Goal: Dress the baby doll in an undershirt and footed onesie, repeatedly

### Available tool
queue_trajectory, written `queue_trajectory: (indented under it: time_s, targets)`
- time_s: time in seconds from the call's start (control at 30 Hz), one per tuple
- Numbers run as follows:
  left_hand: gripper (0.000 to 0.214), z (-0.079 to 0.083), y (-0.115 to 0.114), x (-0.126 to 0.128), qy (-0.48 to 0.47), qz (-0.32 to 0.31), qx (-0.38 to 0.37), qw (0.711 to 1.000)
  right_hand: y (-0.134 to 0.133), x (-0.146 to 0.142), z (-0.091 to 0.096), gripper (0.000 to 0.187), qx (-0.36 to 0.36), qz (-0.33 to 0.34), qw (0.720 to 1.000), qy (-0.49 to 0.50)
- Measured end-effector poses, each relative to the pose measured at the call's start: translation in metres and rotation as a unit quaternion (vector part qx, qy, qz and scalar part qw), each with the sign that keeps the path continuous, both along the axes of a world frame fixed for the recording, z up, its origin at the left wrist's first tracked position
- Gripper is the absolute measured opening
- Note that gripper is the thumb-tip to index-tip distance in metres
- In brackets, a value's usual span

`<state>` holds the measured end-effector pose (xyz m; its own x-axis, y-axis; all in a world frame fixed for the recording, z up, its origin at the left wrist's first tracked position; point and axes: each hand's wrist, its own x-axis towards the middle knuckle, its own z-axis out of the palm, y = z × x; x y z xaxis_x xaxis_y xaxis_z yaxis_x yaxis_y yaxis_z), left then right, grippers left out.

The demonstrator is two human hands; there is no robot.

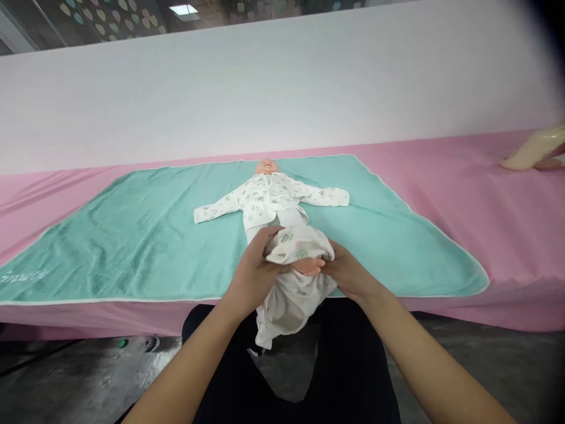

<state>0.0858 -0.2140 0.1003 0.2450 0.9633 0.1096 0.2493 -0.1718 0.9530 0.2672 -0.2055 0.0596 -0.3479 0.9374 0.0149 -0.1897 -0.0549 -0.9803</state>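
A baby doll (268,194) in a white printed top lies on its back on a teal towel (132,235), arms spread, head away from me. My left hand (253,271) and my right hand (348,274) both grip bunched white printed baby trousers (295,247) at the doll's legs. A doll's foot (309,266) shows between my hands. The trousers' loose end hangs over the table's near edge.
The towel lies on a pink sheet (463,194) covering a long table, with a white wall panel behind. At the far right edge another person's hand (549,164) holds a pale object (536,150). Grey floor lies below the table.
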Motion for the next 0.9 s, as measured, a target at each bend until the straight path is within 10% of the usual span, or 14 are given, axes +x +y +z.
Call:
queue_trajectory:
  time_s: [0.17, 0.43, 0.73, 0.9]
  targets:
    - [0.042, 0.006, 0.006, 0.001, -0.149, -0.061, -0.096, 0.982, 0.014, 0.011, 0.015, 0.033, 0.090, -0.065, 0.983, -0.143]
    - [0.045, 0.009, 0.032, -0.024, -0.088, -0.162, -0.162, 0.969, 0.021, 0.015, 0.016, 0.014, 0.165, -0.266, 0.921, -0.231]
    - [0.024, 0.006, 0.068, -0.015, -0.095, -0.006, -0.009, 0.995, 0.044, 0.020, -0.020, 0.015, 0.079, -0.129, 0.976, -0.155]
    - [0.021, 0.014, 0.081, -0.027, -0.061, -0.220, -0.147, 0.962, 0.049, 0.038, -0.023, 0.023, -0.005, -0.070, 0.997, 0.034]
